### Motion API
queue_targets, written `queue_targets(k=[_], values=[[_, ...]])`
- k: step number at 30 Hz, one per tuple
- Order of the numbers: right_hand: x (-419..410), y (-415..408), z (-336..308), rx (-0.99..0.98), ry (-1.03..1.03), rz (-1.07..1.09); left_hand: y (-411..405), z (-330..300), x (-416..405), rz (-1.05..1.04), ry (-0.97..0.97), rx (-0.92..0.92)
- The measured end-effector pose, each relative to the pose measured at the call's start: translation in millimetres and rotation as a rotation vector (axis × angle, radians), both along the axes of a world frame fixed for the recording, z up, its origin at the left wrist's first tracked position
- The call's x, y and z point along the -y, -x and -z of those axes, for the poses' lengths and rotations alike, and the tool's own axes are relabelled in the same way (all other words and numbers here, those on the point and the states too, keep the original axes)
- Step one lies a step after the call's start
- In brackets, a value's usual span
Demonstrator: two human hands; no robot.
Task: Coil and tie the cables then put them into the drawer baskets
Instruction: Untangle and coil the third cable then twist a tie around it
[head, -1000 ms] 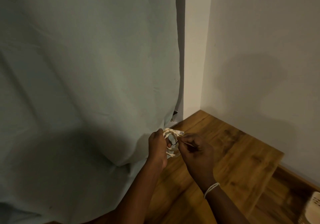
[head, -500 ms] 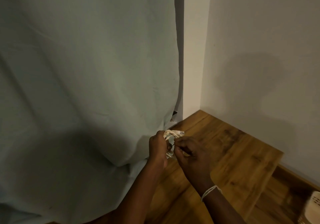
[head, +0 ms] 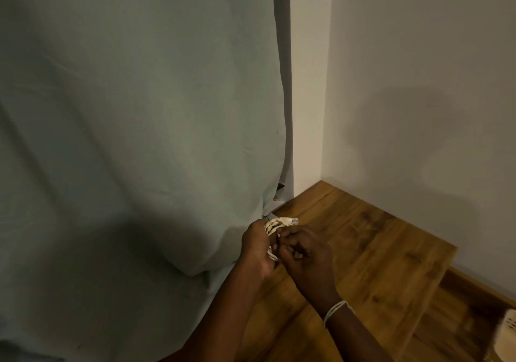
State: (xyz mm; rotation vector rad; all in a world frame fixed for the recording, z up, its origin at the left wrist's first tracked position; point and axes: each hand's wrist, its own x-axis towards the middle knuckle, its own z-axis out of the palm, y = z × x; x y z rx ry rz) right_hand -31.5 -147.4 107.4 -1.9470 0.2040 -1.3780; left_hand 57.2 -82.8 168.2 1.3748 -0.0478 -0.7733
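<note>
The left hand (head: 258,245) is gripping a small coiled white cable (head: 275,226) with curled fingers, and the coil is being held in the air above the wooden table (head: 377,250), just beside the hanging grey-green curtain (head: 139,138). The right hand (head: 305,252) is touching the coil from the other side with fingers curled, pinching at something thin on it that is too small to tell. A white perforated basket (head: 506,336) is showing at the lower right edge, well apart from the hands.
</note>
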Motion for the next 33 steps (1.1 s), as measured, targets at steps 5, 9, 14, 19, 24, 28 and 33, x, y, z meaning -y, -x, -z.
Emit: queue_targets(k=[5, 9, 14, 19, 24, 28, 33], values=[[1, 4, -8, 0.005, -0.05, 0.003, 1, 2, 4, 0.012, -0.003, -0.004], [-2, 6, -11, 0.017, -0.179, 0.048, 5, 7, 7, 0.038, -0.064, 0.254], [-4, 9, -20, 0.102, -0.476, 0.064, 16, 13, 8, -0.029, -0.079, 0.596], [5, 17, -27, 0.09, -0.649, 0.023, 22, 15, 7, 0.004, -0.122, 0.834], [8, 24, -23, 0.068, -0.65, 0.025, 16, 25, 9, 0.068, -0.191, 1.114], [17, 28, -24, 0.031, -0.617, 0.046, 28, 45, 7, 0.125, -0.152, 1.168], [16, 36, -18, -0.015, -0.54, 0.078, 26, 41, 10, 0.077, -0.189, 0.94]])
